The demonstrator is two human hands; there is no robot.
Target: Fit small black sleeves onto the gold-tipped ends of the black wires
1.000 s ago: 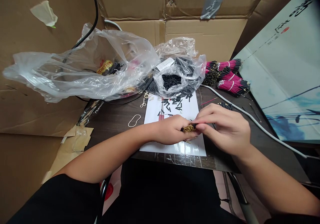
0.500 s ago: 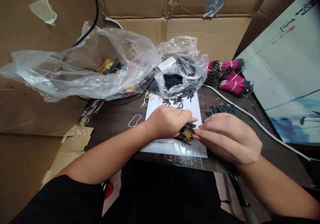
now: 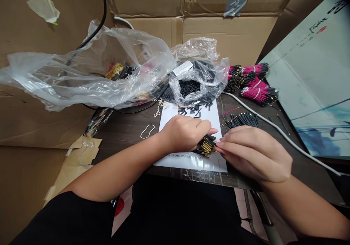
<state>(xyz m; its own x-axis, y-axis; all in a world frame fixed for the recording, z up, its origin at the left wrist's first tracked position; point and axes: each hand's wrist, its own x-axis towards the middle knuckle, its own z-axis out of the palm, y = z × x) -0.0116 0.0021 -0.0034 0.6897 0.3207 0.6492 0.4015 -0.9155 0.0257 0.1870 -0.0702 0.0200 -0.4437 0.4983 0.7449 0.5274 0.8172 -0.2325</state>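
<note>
My left hand (image 3: 186,132) is wrapped round a bundle of black wires with gold tips (image 3: 206,146), above a printed white sheet (image 3: 164,124). The gold ends point right, towards my right hand (image 3: 254,152). Its thumb and fingertips are pinched together at the right edge of the bundle; what they hold is too small to make out. Just behind my right hand lies a pile of short black pieces (image 3: 242,120). Small black tubes (image 3: 195,110) are scattered on the upper part of the sheet.
An open plastic bag of black pieces (image 3: 190,86) stands behind the sheet, with a large clear bag (image 3: 109,88) to its left. Pink-and-black wire bundles (image 3: 257,82) lie at the back right. A white cable (image 3: 284,137) crosses the right side. Rubber bands (image 3: 147,131) lie left.
My right hand has moved slightly right, its fingertips a little farther from my left hand. My left hand keeps its hold on the bundle. The view has shifted slightly.
</note>
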